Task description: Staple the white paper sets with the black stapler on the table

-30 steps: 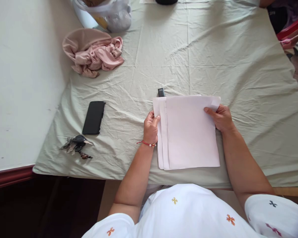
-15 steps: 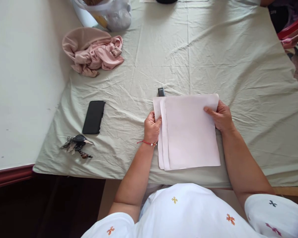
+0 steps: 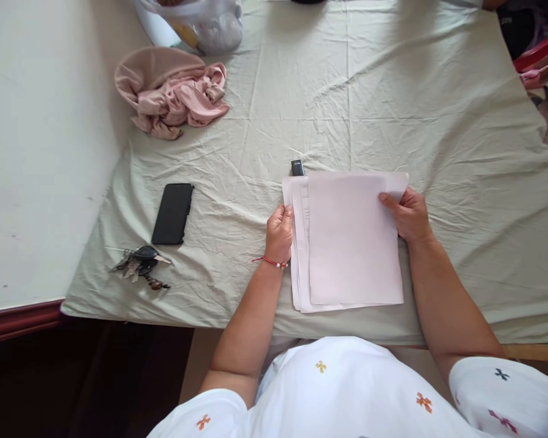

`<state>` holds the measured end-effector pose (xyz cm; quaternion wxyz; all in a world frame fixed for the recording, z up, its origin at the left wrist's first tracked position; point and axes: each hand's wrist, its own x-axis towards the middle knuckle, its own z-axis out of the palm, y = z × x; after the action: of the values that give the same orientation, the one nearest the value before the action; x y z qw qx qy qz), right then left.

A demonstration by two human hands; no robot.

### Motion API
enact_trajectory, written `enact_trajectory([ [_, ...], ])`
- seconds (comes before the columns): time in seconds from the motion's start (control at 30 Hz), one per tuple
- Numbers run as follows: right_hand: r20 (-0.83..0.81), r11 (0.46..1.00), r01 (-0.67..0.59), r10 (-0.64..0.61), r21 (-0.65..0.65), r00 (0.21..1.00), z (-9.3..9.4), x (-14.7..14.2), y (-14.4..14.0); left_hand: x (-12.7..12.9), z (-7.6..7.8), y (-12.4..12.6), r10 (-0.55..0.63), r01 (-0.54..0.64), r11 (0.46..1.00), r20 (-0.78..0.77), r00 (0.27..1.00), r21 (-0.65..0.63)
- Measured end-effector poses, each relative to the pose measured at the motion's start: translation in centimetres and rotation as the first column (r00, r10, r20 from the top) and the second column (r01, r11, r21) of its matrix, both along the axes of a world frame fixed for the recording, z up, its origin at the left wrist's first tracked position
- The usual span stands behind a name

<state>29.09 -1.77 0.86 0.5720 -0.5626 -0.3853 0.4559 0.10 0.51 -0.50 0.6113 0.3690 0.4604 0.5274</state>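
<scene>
Over the near part of the table lies a stack of white paper sheets, its sheets slightly offset from one another. Printed lines show in a narrow strip along the left of the stack, while the top sheet looks blank. My left hand, with a red string bracelet at the wrist, pinches the stack's left edge. On the other side my right hand grips the upper right edge, thumb on top and fingers underneath. A small black object pokes out behind the stack's top left corner, its rest hidden by the paper.
A dark phone and a bunch of keys lie to the left on the pale green tablecloth. Farther back are a crumpled pink cloth and a plastic-lined container. A white wall borders the left side.
The top sheet has shifted right with my right hand, baring more of the printed strip beneath. My left thumb has moved back to the stack's left edge.
</scene>
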Motion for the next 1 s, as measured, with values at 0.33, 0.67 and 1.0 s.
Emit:
enact_trajectory([
  [0.33, 0.040, 0.998, -0.054, 0.053, 0.037, 0.998, -0.3, -0.1, -0.2, 0.3, 0.3, -0.4, -0.137, 0.135, 0.988, 0.014, 0.991, 0.073],
  [0.67, -0.018, 0.997, -0.032, 0.033, 0.072, 0.999, -0.3, -1.1, -0.5, 0.6, 1.1, -1.1, -0.140, 0.161, 0.977, -0.145, 0.979, 0.139],
  [1.0, -0.106, 0.996, -0.049, 0.056, 0.070, 0.993, -0.2, -1.9, -0.6, 0.9, 1.0, -1.3, -0.150, 0.149, 0.986, 0.008, 0.989, 0.074],
])
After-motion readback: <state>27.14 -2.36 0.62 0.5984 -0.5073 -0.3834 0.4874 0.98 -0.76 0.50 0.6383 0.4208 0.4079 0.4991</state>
